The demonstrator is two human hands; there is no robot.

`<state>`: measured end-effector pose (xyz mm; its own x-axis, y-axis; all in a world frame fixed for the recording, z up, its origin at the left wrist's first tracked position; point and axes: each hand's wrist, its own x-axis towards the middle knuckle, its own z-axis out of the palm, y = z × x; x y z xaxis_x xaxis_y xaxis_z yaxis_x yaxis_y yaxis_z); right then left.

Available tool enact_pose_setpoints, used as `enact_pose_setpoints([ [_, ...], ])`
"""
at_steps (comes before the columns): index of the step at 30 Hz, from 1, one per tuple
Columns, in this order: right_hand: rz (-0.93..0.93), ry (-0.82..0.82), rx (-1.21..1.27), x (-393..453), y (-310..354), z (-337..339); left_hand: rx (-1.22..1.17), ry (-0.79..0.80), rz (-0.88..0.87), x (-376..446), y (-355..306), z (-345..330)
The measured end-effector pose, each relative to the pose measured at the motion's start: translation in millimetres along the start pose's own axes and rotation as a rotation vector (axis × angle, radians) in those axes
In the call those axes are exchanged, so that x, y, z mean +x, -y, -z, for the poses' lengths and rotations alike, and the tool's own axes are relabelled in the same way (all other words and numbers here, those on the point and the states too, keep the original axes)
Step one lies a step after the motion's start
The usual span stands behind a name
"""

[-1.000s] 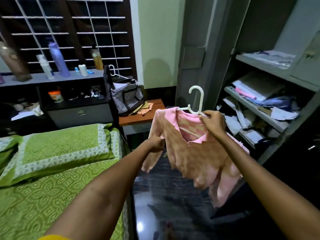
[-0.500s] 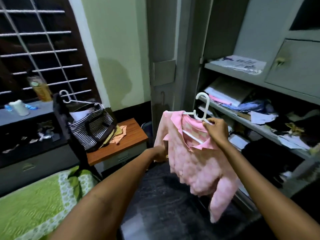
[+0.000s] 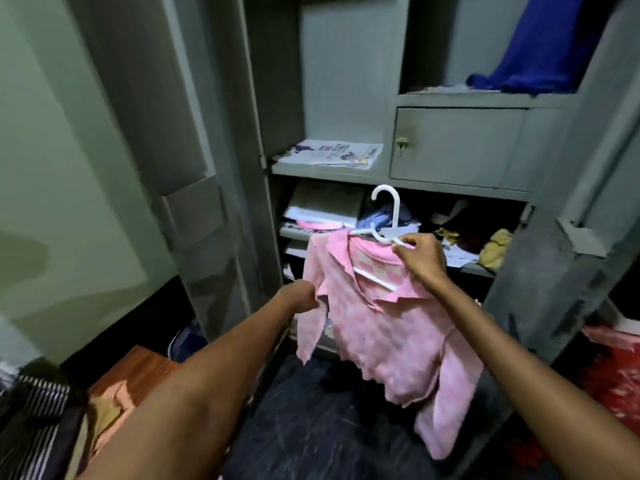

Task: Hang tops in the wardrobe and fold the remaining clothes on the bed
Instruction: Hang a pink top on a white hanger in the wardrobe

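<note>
Head view, looking forward and down at two bare arms reaching toward an open grey metal wardrobe (image 3: 346, 81). A pink checked top (image 3: 388, 327) hangs on a white plastic hanger (image 3: 389, 216), held up in the air in front of the wardrobe's middle shelves. The right hand (image 3: 420, 258) has its fingers curled round the hanger's right arm, just below the hook, which points upward. The left hand (image 3: 299, 296) pinches the fabric at the top's left shoulder, beside the collar, fingers closed on the cloth. One sleeve dangles below the left hand; the other hangs low on the right, near the dark floor (image 3: 311, 427).

Behind the top, a wardrobe shelf holds folded papers and a jumble of clothes (image 3: 467, 233), some dark, some yellow. On the shelf above lies a printed newspaper (image 3: 332, 154), with a small closed locker door (image 3: 457, 147) to its right. Blue cloth (image 3: 540, 46) hangs in the compartment at far upper right. At near left, a wooden side table (image 3: 138, 368) carries a striped bag (image 3: 34, 420) and peach-coloured cloth. A red plastic bag (image 3: 613, 372) sits at the right edge.
</note>
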<state>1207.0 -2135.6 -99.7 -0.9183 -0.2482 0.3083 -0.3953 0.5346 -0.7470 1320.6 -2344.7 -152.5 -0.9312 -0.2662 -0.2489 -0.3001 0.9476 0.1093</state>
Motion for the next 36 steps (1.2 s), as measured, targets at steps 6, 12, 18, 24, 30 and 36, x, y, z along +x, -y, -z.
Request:
enact_pose_setpoints([
  [6, -0.098, -0.188, -0.050, 20, 7, 28, 0.009, -0.042, -0.180, 62, -17, 42],
  [12, -0.157, -0.327, -0.075, 68, 8, 63, 0.039, -0.152, -0.309, 131, -44, 82],
  [18, -0.171, -0.377, -0.143, 123, 16, 104, 0.098, -0.258, -0.353, 185, -71, 137],
  [24, -0.117, -0.448, -0.221, 180, 57, 153, -0.035, -0.485, -0.388, 222, -101, 213],
  [30, -0.030, -0.562, -0.282, 242, 113, 208, -0.230, -0.683, -0.390, 249, -129, 275],
  [36, -0.010, -0.697, -0.255, 308, 165, 243, -0.248, -0.842, -0.442, 276, -138, 321],
])
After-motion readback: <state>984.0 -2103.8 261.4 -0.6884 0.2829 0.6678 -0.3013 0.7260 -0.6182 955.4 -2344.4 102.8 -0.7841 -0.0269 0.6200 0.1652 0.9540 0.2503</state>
